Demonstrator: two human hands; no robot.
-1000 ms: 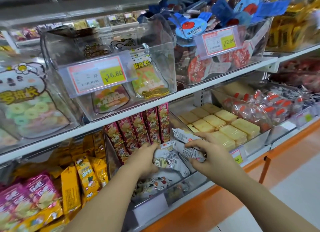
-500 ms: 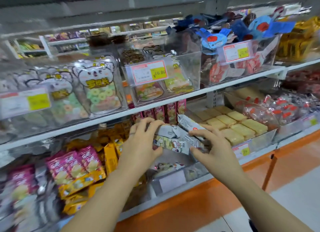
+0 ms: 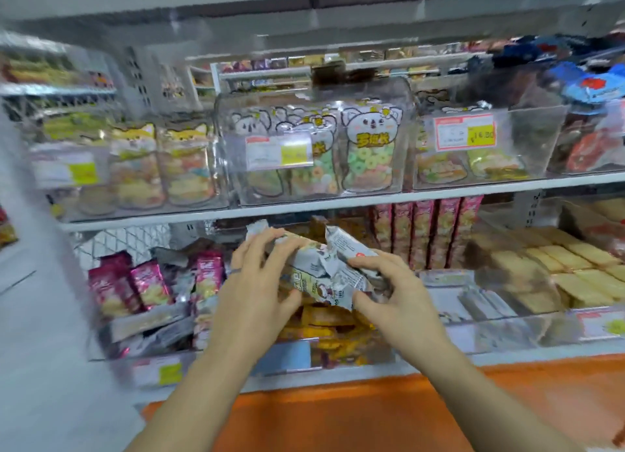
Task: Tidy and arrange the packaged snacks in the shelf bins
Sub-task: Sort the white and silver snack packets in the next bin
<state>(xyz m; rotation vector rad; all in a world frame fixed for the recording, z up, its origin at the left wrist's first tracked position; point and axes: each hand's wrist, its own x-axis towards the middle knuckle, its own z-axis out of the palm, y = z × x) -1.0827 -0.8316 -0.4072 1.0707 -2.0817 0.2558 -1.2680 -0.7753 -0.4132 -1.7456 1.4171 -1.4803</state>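
Finish of shelf bins (image 3: 233, 167): clear plastic, glossy, smooth; snack packets (image 3: 324, 265): crinkled film, shiny; shelf (image 3: 338, 204): white, smooth, apparently painted metal; price label (image 3: 279, 150): matt paper; orange base panel (image 3: 372, 414): matt.

At two o'clock, the price tag (image 3: 465, 134) on a clear bin (image 3: 536, 132) reads 16.80; other labels are too blurred.

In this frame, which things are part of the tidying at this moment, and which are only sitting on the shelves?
In the job:
left hand
right hand
grey-white snack packets, held between both hands

Just sitting there:
pink packets
ring-candy bags
red boxes
pale yellow wafer packs
price tag
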